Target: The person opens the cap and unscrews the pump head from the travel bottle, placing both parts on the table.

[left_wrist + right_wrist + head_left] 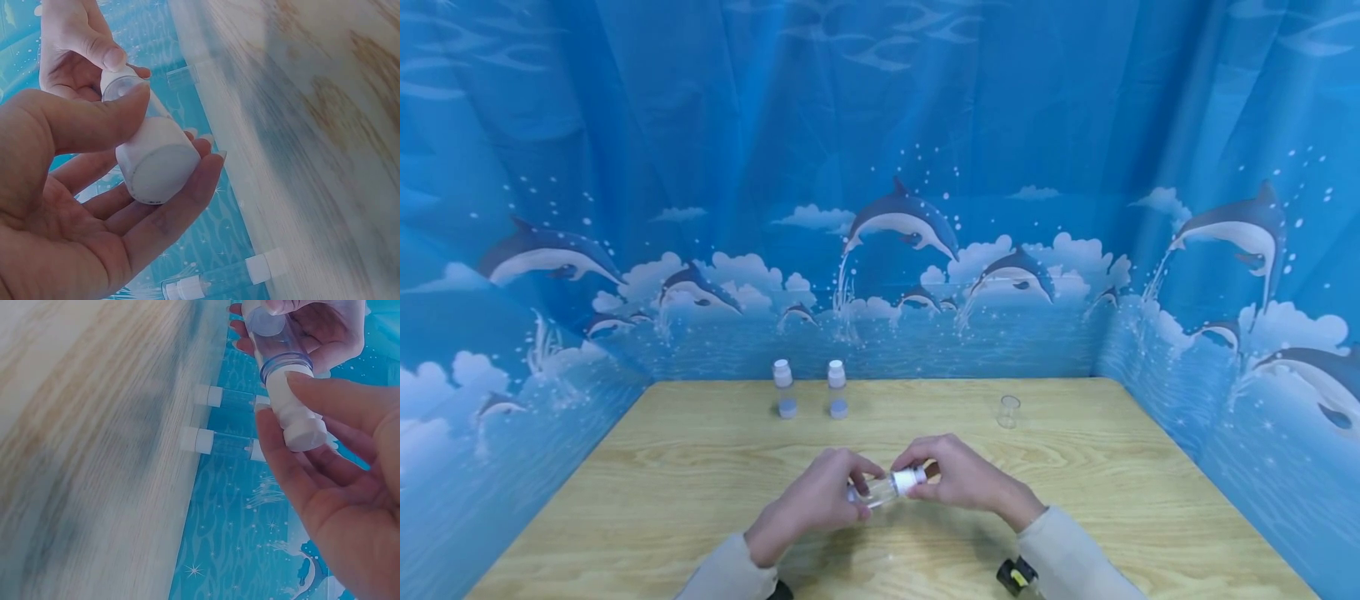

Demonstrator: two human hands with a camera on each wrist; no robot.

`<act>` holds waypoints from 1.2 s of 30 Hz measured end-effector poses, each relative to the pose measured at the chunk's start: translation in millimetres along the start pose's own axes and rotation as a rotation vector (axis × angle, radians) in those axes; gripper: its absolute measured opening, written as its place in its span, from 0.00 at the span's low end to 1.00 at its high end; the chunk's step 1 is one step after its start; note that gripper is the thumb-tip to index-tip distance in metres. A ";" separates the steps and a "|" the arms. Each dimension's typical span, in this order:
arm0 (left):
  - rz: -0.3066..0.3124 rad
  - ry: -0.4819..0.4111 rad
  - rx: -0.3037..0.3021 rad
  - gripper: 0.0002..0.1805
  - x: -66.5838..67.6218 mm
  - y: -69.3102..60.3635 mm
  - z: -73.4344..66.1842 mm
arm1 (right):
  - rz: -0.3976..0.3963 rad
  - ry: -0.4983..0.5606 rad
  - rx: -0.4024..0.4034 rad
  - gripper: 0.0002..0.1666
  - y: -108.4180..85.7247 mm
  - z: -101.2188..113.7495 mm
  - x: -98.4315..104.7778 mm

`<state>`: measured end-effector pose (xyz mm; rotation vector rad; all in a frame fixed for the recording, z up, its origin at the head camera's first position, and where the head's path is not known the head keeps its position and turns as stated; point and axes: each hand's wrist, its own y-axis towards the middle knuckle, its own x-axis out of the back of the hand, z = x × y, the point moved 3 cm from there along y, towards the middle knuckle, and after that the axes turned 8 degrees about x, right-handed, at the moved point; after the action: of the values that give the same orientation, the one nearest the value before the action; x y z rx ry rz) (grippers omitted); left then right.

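A small clear pump bottle (880,492) is held tilted above the table, between both hands. My left hand (827,493) grips the bottle's body; in the left wrist view its thumb and fingers lie around the white base (159,169). With thumb and fingers, my right hand (958,475) pinches the white pump top (290,403). In the right wrist view, screw-thread-like rings show on the clear neck (286,362), just beside the white top. Whether the top is fully seated cannot be told.
Two similar bottles (784,390) with white tops stand upright at the back left of the wooden table (700,467). At the back right is a small clear cap (1008,412). A blue dolphin-print curtain (880,167) surrounds the table's back and sides.
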<state>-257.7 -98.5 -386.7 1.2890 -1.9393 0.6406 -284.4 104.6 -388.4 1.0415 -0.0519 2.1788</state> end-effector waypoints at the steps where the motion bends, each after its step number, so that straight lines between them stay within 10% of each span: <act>1: 0.001 0.000 0.002 0.29 -0.1 0.0 0.1 | 0.002 -0.001 0.002 0.18 0.1 -0.1 -0.1; 23: -0.006 -0.008 0.018 0.29 -0.3 0.2 1.3 | 0.067 0.140 -0.043 0.16 -2.7 -2.8 -0.5; 36: -0.005 -0.012 0.022 0.29 -0.2 -0.1 0.8 | 0.005 0.054 -0.046 0.17 -1.2 -0.8 0.8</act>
<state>-257.8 -99.0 -387.3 1.3135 -1.9427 0.6548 -284.5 106.3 -388.8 0.9576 -0.0797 2.1981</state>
